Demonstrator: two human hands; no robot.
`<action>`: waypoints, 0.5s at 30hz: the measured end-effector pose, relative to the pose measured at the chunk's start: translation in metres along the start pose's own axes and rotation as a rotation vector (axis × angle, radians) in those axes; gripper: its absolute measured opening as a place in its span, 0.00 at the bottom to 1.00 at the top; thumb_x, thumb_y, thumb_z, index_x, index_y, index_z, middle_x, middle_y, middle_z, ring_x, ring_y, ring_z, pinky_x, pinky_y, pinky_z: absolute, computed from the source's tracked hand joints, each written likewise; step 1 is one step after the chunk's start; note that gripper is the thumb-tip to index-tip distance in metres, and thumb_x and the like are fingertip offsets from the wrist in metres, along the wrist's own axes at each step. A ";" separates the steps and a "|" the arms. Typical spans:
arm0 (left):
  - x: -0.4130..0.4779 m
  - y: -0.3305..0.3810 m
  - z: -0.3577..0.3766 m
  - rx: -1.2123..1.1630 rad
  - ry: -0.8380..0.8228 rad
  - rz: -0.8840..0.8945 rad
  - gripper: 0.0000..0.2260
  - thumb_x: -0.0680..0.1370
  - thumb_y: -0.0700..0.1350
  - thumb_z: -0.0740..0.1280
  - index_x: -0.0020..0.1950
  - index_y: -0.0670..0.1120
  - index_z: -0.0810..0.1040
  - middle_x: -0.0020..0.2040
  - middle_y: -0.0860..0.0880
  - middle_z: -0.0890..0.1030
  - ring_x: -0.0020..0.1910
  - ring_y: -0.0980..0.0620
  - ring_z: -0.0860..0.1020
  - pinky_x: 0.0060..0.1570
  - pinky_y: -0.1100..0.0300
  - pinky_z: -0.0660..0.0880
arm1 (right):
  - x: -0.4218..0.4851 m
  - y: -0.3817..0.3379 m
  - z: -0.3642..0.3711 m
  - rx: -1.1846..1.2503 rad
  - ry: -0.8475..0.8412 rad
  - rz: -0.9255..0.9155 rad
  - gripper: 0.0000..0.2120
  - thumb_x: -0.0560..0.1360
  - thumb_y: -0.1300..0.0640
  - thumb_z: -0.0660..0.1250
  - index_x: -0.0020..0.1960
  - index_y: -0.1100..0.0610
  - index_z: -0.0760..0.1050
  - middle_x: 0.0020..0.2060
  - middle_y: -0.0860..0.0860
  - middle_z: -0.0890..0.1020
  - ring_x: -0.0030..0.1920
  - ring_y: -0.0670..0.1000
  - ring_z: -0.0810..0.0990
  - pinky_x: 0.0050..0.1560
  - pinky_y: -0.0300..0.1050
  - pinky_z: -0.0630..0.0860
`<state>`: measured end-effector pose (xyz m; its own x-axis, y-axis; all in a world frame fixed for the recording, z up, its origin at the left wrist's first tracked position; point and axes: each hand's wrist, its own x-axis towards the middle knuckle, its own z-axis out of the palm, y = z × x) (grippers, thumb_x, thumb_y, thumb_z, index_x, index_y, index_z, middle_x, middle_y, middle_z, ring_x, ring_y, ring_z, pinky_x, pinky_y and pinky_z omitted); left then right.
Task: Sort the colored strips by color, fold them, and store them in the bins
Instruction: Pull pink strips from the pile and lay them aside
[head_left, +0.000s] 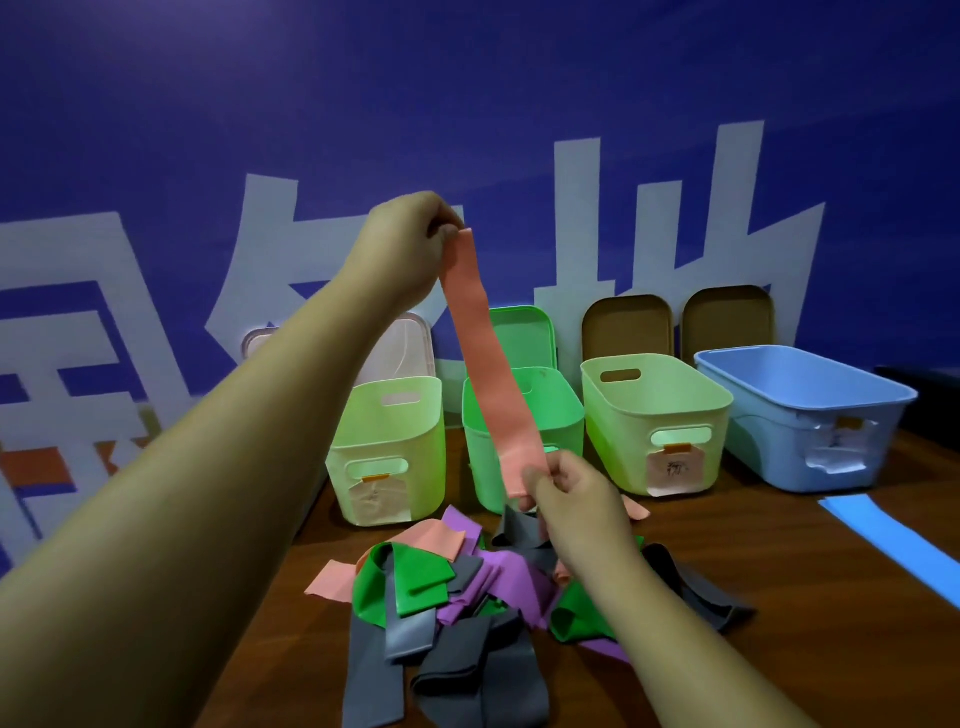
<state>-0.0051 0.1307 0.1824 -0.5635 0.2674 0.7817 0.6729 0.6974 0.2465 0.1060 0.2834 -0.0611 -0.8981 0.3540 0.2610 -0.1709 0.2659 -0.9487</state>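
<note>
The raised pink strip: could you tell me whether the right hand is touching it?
Touching. The head view shows the right hand pinching the lower end of the pink strip; the left hand pinches its top.

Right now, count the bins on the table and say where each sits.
4, in a row: left pale green bin, mint bin behind the held pink strip, right pale green bin, blue bin far right. None seems hidden.

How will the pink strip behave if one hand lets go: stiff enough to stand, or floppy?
Probably floppy: the pink strip runs fairly straight only because the left hand pinches its top and the right hand its bottom, while the pile of strips lies crumpled. Likely light, since fingertip pinches carry it. A released end would probably drop and swing.
</note>
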 end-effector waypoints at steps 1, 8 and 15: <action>0.001 0.001 0.004 0.000 -0.007 -0.005 0.09 0.86 0.42 0.63 0.60 0.44 0.82 0.54 0.48 0.83 0.50 0.49 0.78 0.50 0.56 0.73 | 0.000 -0.003 -0.006 -0.003 -0.004 0.002 0.07 0.84 0.50 0.68 0.48 0.50 0.81 0.38 0.46 0.86 0.34 0.41 0.80 0.39 0.48 0.77; 0.004 0.029 0.046 -0.103 -0.081 -0.038 0.08 0.83 0.41 0.65 0.58 0.43 0.84 0.54 0.44 0.85 0.56 0.44 0.81 0.48 0.59 0.69 | -0.038 0.006 -0.081 -0.126 -0.029 0.043 0.03 0.84 0.57 0.69 0.53 0.52 0.81 0.35 0.51 0.86 0.26 0.46 0.74 0.30 0.43 0.69; -0.028 0.103 0.126 -0.300 -0.156 -0.052 0.05 0.81 0.43 0.70 0.56 0.47 0.83 0.53 0.46 0.84 0.52 0.47 0.80 0.48 0.58 0.71 | -0.112 0.008 -0.177 -0.194 0.144 0.204 0.06 0.83 0.56 0.70 0.59 0.50 0.76 0.36 0.51 0.86 0.26 0.48 0.74 0.24 0.44 0.70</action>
<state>0.0198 0.2786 0.1134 -0.6520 0.3513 0.6719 0.7391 0.4923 0.4598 0.2770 0.4042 -0.0663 -0.8367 0.5376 0.1047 0.0996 0.3374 -0.9361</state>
